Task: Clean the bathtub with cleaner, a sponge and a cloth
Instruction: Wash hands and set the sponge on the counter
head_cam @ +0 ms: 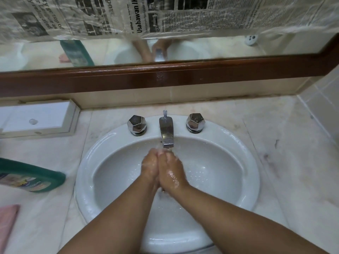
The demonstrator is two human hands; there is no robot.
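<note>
Vanity sink (255, 180), tap (166, 132) running | left hand (149, 167) and right hand (172, 172) flat, palm to palm, empty | step: likely hand rinse | next: close tap

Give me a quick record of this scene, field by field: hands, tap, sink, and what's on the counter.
hands: left hand and right hand pressed palm to palm, wet, under the spout
tap: spout between two knobs; water seems to run
sink: white basin, droplets inside
left of basin: green bottle, pink cloth nearer, white box at the back, all on the counter
behind: mirror, newspaper over its upper part
</note>
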